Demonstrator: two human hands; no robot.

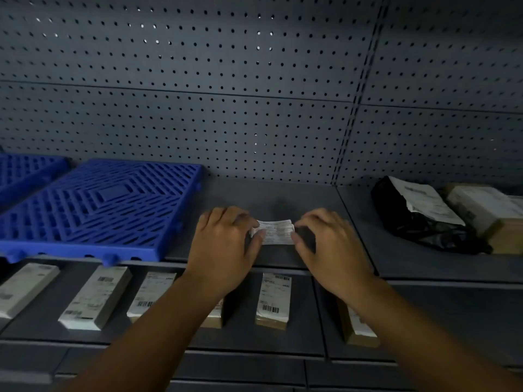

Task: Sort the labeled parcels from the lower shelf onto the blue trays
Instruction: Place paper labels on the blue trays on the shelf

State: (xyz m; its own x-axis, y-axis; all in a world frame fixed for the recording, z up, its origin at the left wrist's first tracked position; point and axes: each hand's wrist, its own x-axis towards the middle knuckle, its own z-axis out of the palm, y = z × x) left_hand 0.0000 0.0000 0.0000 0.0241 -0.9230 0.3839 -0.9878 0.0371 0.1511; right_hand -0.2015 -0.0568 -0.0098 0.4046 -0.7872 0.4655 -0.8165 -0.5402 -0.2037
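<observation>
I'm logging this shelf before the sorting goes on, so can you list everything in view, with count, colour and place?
Blue trays: two, blue slatted plastic, upper shelf at left; the far-left one is cut off by the frame.
Small parcel: one, dark with a white label, upper shelf centre, between both hands.
Black bag parcel: one, black plastic with a white label, upper shelf at right.
Brown box: one, brown with a white label, right of the black bag.
Labelled parcels: at least six visible, white labels on brown or pale wrapping, in a row on the lower shelf, some partly hidden by the arms.
Pegboard: grey perforated back wall.
Left hand: on the small parcel's left end.
Right hand: on its right end.
</observation>
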